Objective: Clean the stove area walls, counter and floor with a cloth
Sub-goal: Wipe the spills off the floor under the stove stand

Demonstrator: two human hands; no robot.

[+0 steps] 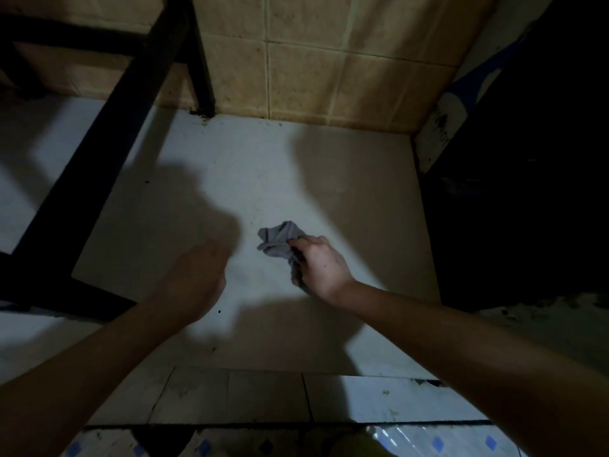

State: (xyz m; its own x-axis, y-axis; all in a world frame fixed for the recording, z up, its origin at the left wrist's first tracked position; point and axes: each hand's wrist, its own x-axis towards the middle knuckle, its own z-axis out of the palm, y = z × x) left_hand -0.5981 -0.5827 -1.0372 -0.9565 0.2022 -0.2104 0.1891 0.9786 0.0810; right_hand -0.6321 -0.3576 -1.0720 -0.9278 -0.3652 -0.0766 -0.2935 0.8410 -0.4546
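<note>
A dim, plain home kitchen corner. Beige wall tiles [296, 61] with grimy grout rise behind a black metal stand [108, 143], whose leg rests on a pale white slab [230, 166]. In front of the stand runs a blue-diamond tiled edge [438, 443].

No text, label, brand, number or sign was legible. The crumpled grey cloth [278, 239] bore no readable marking. The beige tiled wall [329, 61] behind the cloth showed only grout lines and stains.
</note>
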